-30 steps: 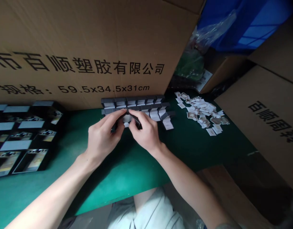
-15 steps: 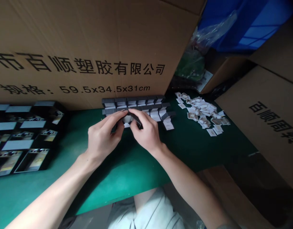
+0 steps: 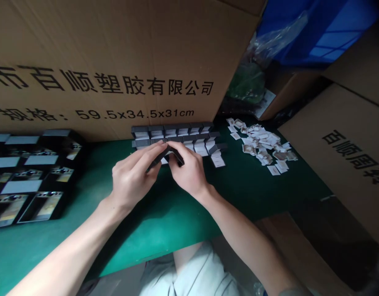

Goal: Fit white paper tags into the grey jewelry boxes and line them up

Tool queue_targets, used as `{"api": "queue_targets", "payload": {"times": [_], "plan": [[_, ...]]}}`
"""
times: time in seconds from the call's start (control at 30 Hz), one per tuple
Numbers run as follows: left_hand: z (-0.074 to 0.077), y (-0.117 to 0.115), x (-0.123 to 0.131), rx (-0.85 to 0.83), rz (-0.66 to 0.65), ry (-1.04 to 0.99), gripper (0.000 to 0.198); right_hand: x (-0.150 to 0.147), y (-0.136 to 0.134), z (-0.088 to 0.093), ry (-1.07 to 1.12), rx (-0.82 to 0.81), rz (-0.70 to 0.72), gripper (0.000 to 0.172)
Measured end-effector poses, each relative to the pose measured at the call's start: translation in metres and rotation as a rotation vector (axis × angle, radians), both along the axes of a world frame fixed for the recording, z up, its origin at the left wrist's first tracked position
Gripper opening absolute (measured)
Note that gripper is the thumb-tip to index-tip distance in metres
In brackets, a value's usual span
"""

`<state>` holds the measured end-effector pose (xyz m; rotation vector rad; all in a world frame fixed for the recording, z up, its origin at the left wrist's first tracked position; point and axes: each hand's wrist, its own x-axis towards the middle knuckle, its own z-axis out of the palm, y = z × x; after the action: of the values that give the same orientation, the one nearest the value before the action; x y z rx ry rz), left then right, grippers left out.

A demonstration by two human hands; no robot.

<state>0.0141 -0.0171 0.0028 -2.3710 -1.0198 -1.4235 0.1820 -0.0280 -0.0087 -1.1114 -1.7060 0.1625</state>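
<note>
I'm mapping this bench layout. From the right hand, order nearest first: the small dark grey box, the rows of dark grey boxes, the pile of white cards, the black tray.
From the right hand:
1. Small dark grey box, pinched in its fingers.
2. Rows of dark grey boxes, just ahead.
3. Pile of white cards, off right.
4. Black tray, far left.

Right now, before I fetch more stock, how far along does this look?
Done: two rows of open dark boxes stand with white inserts showing. In hand: the left hand and right hand hold one more box. Left: a loose heap of white cards still lies on the table.
</note>
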Motion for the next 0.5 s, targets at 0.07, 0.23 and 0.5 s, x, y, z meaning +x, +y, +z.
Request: {"api": "queue_targets", "payload": {"times": [0.07, 0.23, 0.5], "plan": [[-0.0008, 0.0005, 0.0003, 0.043, -0.028, -0.001, 0.044, 0.0008, -0.0009, 0.0014, 0.019, -0.007, 0.002, 0.032], [-0.0024, 0.0003, -0.0005, -0.063, 0.039, -0.022, 0.040, -0.0006, -0.0009, -0.0012, -0.024, -0.017, -0.044, 0.041], [-0.0020, 0.0012, 0.0016, -0.103, 0.135, -0.069, 0.025, -0.0007, 0.0019, -0.0054, -0.037, 0.083, -0.075, 0.033]]}}
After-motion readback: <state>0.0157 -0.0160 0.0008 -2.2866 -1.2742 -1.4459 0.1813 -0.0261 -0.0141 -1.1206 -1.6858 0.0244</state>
